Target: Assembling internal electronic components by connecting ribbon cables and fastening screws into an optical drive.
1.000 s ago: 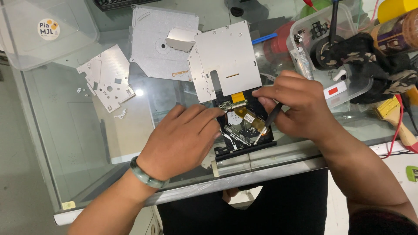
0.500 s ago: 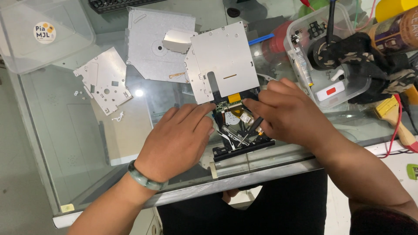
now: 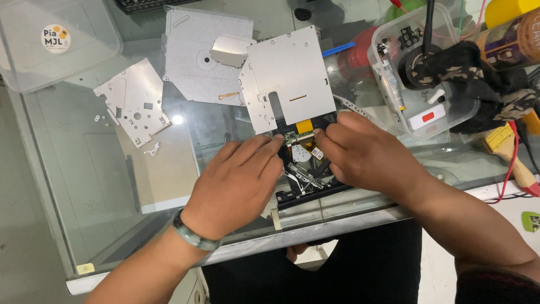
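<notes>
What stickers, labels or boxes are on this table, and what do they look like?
Round sticker: on the clear plastic lid, top left; white with orange and dark marks.
Clear tub: top right, see-through, full of small parts.
White tag: in the tub's front; rounded, with a red patch.
Brown cylinder: far top right, labelled.

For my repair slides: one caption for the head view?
Both hands, left and right, press on an opened optical drive on a glass table.

A green bead bracelet (image 3: 191, 235) circles the left wrist; arms bare.
</notes>
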